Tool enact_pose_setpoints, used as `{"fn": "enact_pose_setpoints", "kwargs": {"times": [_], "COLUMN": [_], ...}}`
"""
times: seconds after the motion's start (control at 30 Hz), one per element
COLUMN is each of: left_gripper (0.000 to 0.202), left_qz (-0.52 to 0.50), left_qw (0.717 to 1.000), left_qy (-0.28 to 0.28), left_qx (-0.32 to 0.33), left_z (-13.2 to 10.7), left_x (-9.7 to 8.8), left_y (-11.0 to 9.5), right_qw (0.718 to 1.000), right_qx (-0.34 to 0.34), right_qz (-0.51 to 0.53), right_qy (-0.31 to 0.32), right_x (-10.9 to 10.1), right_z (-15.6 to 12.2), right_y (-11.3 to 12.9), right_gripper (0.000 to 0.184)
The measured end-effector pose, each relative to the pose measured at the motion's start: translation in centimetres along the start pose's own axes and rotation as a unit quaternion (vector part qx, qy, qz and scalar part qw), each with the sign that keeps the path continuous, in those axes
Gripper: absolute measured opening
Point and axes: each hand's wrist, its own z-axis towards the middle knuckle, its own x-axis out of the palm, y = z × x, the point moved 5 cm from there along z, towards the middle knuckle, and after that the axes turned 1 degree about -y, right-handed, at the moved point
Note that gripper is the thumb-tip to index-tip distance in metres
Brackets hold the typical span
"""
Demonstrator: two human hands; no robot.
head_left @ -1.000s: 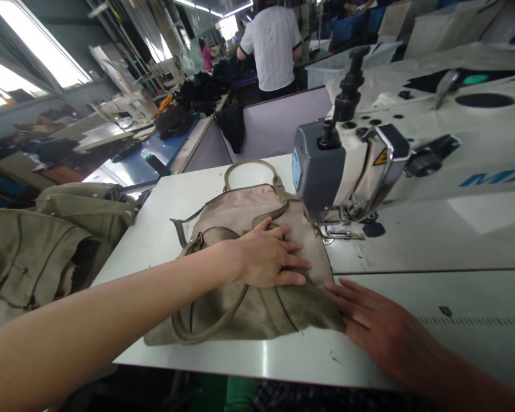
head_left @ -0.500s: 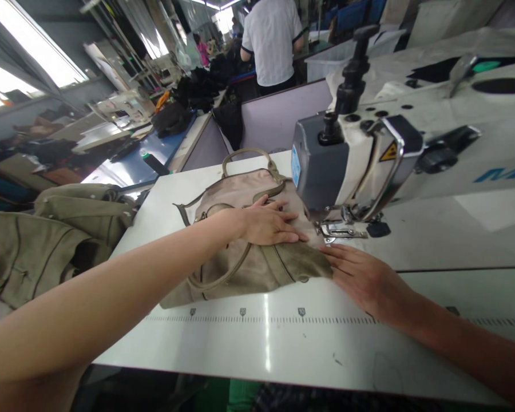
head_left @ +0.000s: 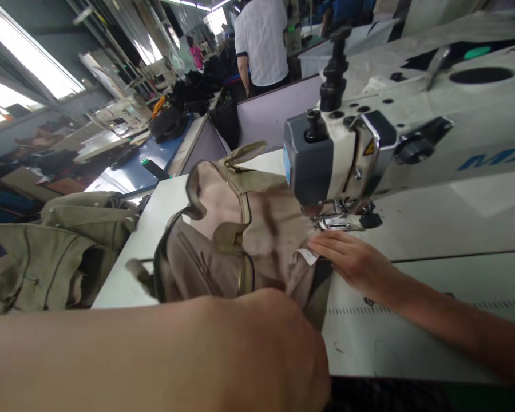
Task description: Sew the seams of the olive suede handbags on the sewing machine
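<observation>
A khaki bag [head_left: 261, 229] with pinkish-beige lining showing lies rumpled on the white sewing table, its zip, straps and a white label [head_left: 308, 256] in view. Its right edge meets the presser foot [head_left: 335, 223] of the sewing machine [head_left: 321, 154]. Beside that foot, my right hand [head_left: 352, 257] has its straight fingers held together on the bag's edge by the label; its thumb is hidden. Large in the foreground, my left hand [head_left: 278, 349] is bent over the near side of the bag, back of the hand towards me. Its fingers are out of sight.
More khaki bags [head_left: 55, 252] are heaped at the left. The white tabletop [head_left: 369, 343] carries a printed ruler. Beyond a lilac partition [head_left: 278, 109] stands a person [head_left: 264, 43] in a white shirt. A blue table [head_left: 133, 163] holds dark goods and another machine.
My left hand has come from the middle of the bag towards me. The bag has been turned and opened out, showing lining and label. My right hand stays by the presser foot.
</observation>
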Motion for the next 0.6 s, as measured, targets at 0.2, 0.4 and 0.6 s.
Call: {"fn": "enact_pose_setpoints", "kwargs": {"times": [0.2,0.4,0.6], "left_gripper": [0.025,0.031,0.033], "left_qz": [-0.063,-0.026,0.135], "left_qw": [0.998,0.988,0.965], "left_qy": [0.011,-0.102,-0.216], "left_qx": [-0.025,-0.112,-0.060], "left_z": [0.5,-1.9,-4.1], "left_x": [0.8,3.8,4.2], "left_y": [-0.1,3.2,-0.5], "right_qw": [0.990,0.997,0.995], "right_qx": [0.005,-0.021,0.039], "right_qz": [0.131,0.063,0.086], "right_qy": [0.052,0.030,0.028], "right_x": [-1.6,0.1,2.1], "right_z": [-2.5,-3.3,-1.2], "right_y": [3.3,7.6,8.7], "right_gripper": [0.045,0.023,0.031]}}
